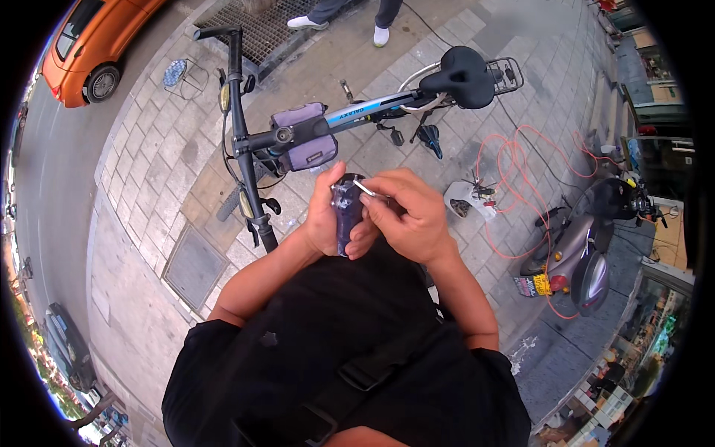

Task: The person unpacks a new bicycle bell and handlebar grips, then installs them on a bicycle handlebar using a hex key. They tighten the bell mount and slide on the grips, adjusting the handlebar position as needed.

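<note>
While the left hand [323, 217] grips a dark, glossy object [344, 216] upright in front of the chest, the right hand [413, 212] holds a thin silver tool [365, 188] against its upper end. The left fingers are wrapped around the object, the thumb pointing up along its side. The right thumb and forefinger pinch the tool, which slants up to the left; I cannot tell what the object is, as the hands cover part of it. Both forearms come in bare from black sleeves, and a black strap with a buckle [363, 375] crosses the person's clothes

Beyond the hands stands a bike [365, 110], its handlebar [245, 145] to the left and its black saddle [463, 78] to the right, with a rack [509, 74] behind the saddle. A purple bag [311, 153] hangs on the frame near the handlebar. To the right of the hands, a white container [457, 201] with dark contents sits on the paving [141, 153], near the loops of an orange hose [562, 314]. A scooter [588, 242] stands farther right. At the top, 1 other person's legs [344, 7] and 2 white shoes [381, 36] show near a grate [253, 36]. A stool [175, 73] stands left of the bike, and an orange car [97, 46] is on the road [52, 208]
</note>
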A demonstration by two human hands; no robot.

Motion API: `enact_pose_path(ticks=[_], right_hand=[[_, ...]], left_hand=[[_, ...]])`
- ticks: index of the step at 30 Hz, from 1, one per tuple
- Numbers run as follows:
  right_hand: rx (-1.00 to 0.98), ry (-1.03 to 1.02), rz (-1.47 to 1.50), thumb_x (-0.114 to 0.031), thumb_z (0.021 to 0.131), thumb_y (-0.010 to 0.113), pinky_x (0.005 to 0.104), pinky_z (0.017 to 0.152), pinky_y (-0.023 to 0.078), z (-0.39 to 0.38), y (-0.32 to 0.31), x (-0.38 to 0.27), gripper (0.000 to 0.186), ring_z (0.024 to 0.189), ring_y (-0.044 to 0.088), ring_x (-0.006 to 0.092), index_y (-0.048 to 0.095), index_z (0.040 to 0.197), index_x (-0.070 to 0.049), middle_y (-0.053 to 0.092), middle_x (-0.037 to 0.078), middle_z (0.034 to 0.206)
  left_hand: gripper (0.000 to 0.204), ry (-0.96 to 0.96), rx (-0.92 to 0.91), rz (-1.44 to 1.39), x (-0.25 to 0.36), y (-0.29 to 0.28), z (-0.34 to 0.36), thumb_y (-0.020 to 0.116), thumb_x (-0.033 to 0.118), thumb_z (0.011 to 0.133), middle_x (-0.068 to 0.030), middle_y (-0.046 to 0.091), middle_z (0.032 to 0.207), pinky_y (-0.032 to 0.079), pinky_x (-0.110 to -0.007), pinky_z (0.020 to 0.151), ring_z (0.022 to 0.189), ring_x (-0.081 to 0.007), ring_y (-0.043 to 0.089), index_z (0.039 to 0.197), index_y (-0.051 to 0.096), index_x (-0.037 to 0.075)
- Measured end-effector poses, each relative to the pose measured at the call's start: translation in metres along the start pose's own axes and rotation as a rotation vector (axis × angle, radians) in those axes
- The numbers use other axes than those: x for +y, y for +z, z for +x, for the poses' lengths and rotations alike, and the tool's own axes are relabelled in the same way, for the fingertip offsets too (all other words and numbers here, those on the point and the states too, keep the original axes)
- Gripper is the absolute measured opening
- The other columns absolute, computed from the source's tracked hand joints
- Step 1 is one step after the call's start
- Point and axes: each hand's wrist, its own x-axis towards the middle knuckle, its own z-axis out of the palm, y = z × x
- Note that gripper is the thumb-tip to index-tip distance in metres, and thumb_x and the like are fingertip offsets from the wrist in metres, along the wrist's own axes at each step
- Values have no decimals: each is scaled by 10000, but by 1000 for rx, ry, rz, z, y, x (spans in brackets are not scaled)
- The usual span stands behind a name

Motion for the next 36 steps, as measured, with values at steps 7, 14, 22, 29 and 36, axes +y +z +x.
enact_pose_path(ticks=[7, 14, 22, 29, 36], right_hand=[[-91, -232, -182, 46, 774, 759, 319, 604, 566, 5, -19, -11, 317, 720, 718, 220, 737, 1066, -72, 720, 63, 991], [-250, -229, -350, 14, 749, 779, 327, 568, 531, 11, -28, -35, 324, 709, 719, 220, 729, 1055, -83, 709, 43, 902], [-319, -246, -506, -14, 731, 789, 337, 534, 507, 10, -30, -54, 272, 662, 695, 223, 710, 976, -104, 691, 24, 873], [-187, -634, -521, -70, 684, 812, 341, 513, 480, 6, -21, -34, 391, 634, 640, 203, 696, 1057, -77, 694, 47, 972], [-213, -696, -615, -138, 757, 791, 311, 494, 429, 7, -28, -43, 316, 604, 575, 149, 689, 1049, -75, 673, 25, 970]], left_hand=[[842, 53, 92, 318, 1, 4, -4, 283, 809, 984, -99, 559, 556, 462, -331, 395, 398, -213, 534, 836, 626, 55], [790, 156, 307, 637, 4, 12, -11, 281, 743, 1043, -84, 576, 601, 425, -270, 407, 437, -153, 539, 879, 630, 54], [800, 182, 356, 927, 4, 12, -19, 223, 749, 1054, -37, 588, 673, 418, -253, 446, 499, -111, 548, 921, 629, 73], [772, 223, 409, 924, 16, 29, -27, 230, 730, 1064, -35, 584, 671, 423, -270, 456, 508, -120, 553, 932, 617, 76], [798, 241, 351, 1070, 20, 37, -32, 235, 756, 1047, -34, 590, 676, 426, -267, 470, 527, -115, 559, 935, 620, 66]])
